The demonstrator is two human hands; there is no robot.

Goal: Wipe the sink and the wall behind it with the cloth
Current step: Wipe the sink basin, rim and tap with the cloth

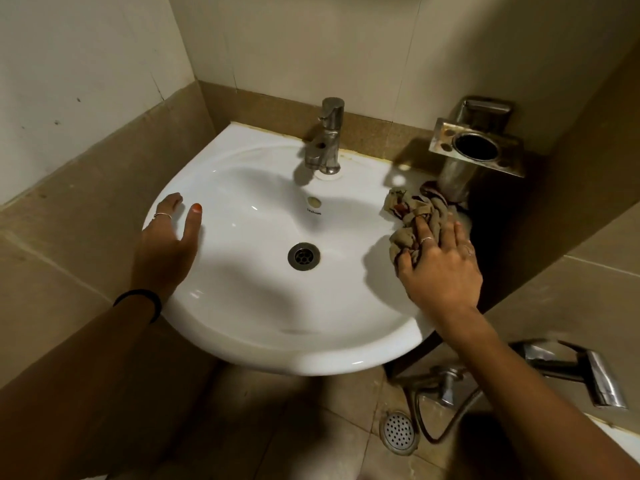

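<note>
Right hand [438, 268] presses cloth [412, 216] on sink [242, 327] rim; left hand [169, 244] rests opposite.

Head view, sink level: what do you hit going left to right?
left hand resting on the sink rim → drain → cloth under the right hand → steel holder
</note>
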